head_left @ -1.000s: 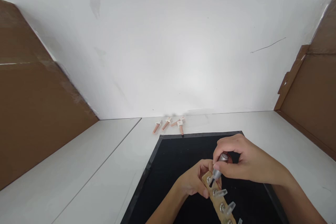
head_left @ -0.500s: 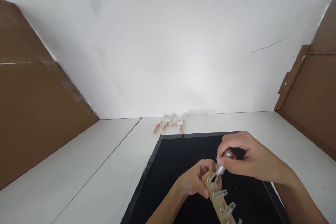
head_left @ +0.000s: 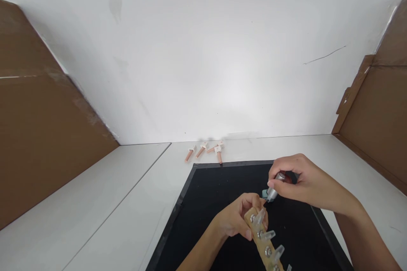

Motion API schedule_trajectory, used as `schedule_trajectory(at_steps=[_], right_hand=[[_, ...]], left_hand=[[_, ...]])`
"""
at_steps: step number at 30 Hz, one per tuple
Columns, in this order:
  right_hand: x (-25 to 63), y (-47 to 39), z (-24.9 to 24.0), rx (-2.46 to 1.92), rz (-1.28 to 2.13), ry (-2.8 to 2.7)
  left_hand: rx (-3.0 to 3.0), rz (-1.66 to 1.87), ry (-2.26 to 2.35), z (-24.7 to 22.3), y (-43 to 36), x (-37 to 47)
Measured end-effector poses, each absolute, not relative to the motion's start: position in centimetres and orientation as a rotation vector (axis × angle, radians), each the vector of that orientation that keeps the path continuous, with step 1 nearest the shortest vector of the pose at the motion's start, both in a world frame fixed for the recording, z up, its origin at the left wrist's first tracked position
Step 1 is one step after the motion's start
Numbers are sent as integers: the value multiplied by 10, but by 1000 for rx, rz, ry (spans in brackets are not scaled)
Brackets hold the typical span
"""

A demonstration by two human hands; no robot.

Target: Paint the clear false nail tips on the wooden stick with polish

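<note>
My left hand (head_left: 237, 218) is closed around the upper end of a light wooden strip (head_left: 262, 249), which carries several clear nail tips (head_left: 267, 235) on round metal mounts. Between the thumb and fingers of my right hand (head_left: 295, 180) is a nail polish brush (head_left: 272, 192) with a silver cap. Its dark bristle end points down and left, just above the topmost nail tip and apart from it. A small teal object (head_left: 265, 194) shows partly behind the brush; its kind is unclear. Something orange-red (head_left: 291, 176) is mostly hidden behind my right hand.
Both hands are over a black mat (head_left: 216, 186) on a white table (head_left: 133, 203). Beyond the mat's far edge lie several pink sticks with white square ends (head_left: 202, 149). A white wall (head_left: 203, 59) rises behind, with brown cardboard panels (head_left: 47, 114) on either side.
My right hand has lifted the brush off the topmost nail tip and moved it up and right. The teal object has come into sight. My left hand and the strip stay almost still.
</note>
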State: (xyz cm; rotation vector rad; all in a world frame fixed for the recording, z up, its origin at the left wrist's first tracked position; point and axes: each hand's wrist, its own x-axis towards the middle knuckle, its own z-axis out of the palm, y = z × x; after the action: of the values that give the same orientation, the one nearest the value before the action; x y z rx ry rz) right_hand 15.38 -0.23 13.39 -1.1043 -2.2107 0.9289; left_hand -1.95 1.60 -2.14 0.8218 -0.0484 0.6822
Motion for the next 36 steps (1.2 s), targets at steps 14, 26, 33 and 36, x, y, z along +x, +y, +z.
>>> schedule_trajectory(at_steps=[14,26,33,36], right_hand=[[148,-3,134,-1039,977,-2245],[152,-4,135,-949,988,-2184],[146,-4,137,-891,991,-2238],[147,-3,137,-955,977,-2226]], left_hand=[[878,651,-51,-18,18,-19],[898,654,-74,-19,18,-22],[903,612,-14,-14,21,-21],[883,634,-39,-15,18,-20]])
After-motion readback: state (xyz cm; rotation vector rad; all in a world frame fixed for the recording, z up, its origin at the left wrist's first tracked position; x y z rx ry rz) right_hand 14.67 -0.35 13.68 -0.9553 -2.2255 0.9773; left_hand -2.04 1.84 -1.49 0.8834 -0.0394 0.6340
